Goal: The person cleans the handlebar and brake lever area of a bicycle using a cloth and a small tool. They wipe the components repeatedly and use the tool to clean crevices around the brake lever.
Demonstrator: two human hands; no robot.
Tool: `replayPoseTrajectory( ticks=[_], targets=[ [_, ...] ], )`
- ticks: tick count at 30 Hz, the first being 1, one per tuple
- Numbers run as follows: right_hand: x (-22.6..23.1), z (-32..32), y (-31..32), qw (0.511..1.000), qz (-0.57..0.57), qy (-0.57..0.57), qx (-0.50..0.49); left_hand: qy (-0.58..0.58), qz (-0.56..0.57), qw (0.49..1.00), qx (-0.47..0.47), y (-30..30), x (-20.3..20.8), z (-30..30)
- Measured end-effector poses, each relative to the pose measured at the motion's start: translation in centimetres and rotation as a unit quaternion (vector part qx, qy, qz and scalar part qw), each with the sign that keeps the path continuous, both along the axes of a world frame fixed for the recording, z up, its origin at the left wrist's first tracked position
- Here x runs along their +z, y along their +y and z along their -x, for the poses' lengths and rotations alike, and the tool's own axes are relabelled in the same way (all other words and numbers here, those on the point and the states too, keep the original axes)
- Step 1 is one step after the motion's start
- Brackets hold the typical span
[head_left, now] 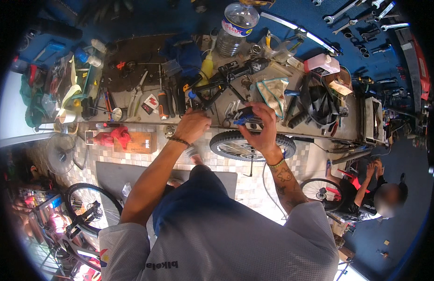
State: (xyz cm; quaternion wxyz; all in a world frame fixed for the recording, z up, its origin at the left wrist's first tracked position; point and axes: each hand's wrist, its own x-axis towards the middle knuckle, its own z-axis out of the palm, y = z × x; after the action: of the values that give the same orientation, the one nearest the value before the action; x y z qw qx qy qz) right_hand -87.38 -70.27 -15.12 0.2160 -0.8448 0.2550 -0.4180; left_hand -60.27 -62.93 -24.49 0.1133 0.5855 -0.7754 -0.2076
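My left hand (193, 125) is closed at the bench's front edge, around the near end of a black tubular bicycle part (222, 84). That part slants away to the right over the bench, with a thicker cylinder at its far end. My right hand (263, 125) pinches a small black and blue piece (244, 117) between thumb and fingers; its exact kind is unclear. Several shiny wrenches (232, 107) lie just behind that piece. Left of my left hand sits an orange-and-black screwdriver (163, 104). A folded cloth (272, 96) rests behind my right hand.
The workbench (128, 79) is crowded with tools, a large clear bottle (236, 30) and a pink jug (321, 63). Beneath its edge stands a bicycle wheel (252, 146). A wooden box (141, 143) and a fan (61, 153) are at left. Another person (366, 194) sits at right.
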Motion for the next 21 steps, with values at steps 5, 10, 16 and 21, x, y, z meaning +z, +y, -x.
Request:
replayPoseTrajectory(
  ticks=[5,10,16,21],
  targets=[
    [0.9,0.0,0.1,0.998,-0.032,0.047,-0.02,0.237,0.108,0.945,0.197,1.0,6.2,0.6],
    [1.1,-1.0,0.2,0.997,-0.037,0.071,-0.011,0.357,0.147,0.907,0.169,0.6,15.6,3.3],
    [2.0,-2.6,0.2,0.996,-0.079,0.048,0.014,0.277,0.197,0.927,0.159,1.1,14.6,3.9],
    [2.9,-3.3,0.0,0.994,-0.085,0.066,0.027,0.335,0.141,0.92,0.144,3.2,14.6,3.5]
  ],
)
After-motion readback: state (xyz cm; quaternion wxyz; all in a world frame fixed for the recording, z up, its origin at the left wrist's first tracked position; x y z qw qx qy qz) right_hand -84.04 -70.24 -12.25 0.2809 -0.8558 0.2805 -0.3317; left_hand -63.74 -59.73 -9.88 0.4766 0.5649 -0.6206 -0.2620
